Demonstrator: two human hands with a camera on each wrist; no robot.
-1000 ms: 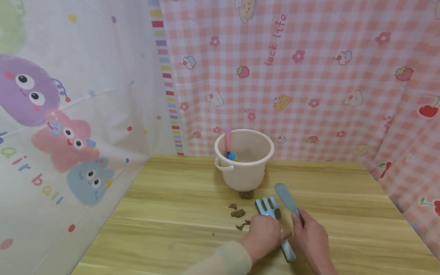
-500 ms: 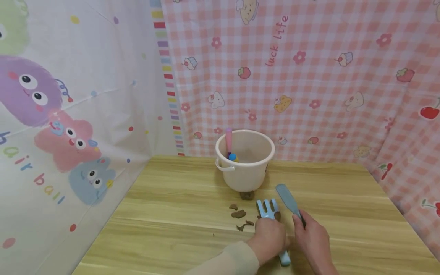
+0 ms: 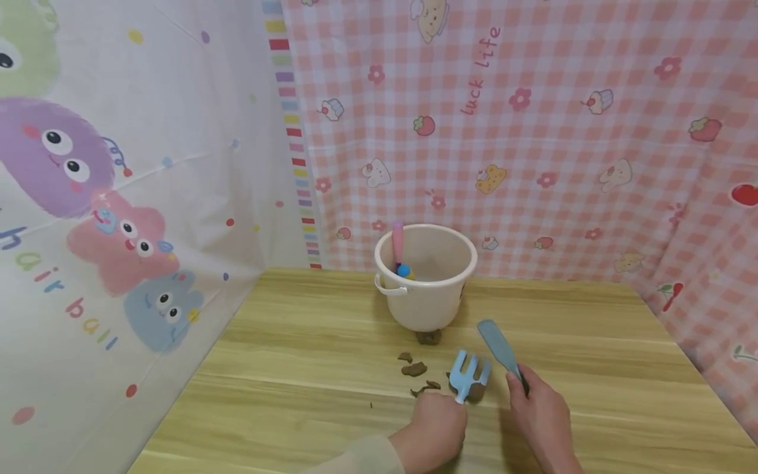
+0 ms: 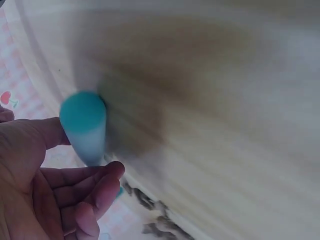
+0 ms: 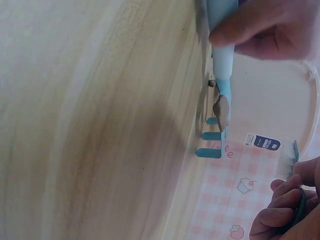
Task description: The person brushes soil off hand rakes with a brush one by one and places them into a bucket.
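My left hand (image 3: pixel 435 428) pinches the handle of a light-blue toy garden fork (image 3: pixel 468 377) just above the table. Brown clay-like residue (image 5: pixel 220 111) clings to the fork's head in the right wrist view. The rounded handle end (image 4: pixel 84 120) points toward the left wrist camera. To the right, my right hand (image 3: pixel 543 418) grips a blue-grey brush (image 3: pixel 497 345); pale bristles (image 5: pixel 287 159) show along its head in the right wrist view. The brush and fork are apart. Several brown clumps (image 3: pixel 414 369) lie left of the fork.
A cream bucket (image 3: pixel 425 303) stands behind the fork, with a pink-handled item (image 3: pixel 398 245) and a small blue ball-shaped piece (image 3: pixel 404 271) inside. Another brown lump (image 3: pixel 429 338) sits at its base. Patterned cloths (image 3: pixel 533 145) hang behind the wooden table (image 3: pixel 284 368).
My left hand has moved down toward me and left, changing its grip from over the fork's neck to its handle. The tines now lean right. The right hand with the brush stays nearly still.
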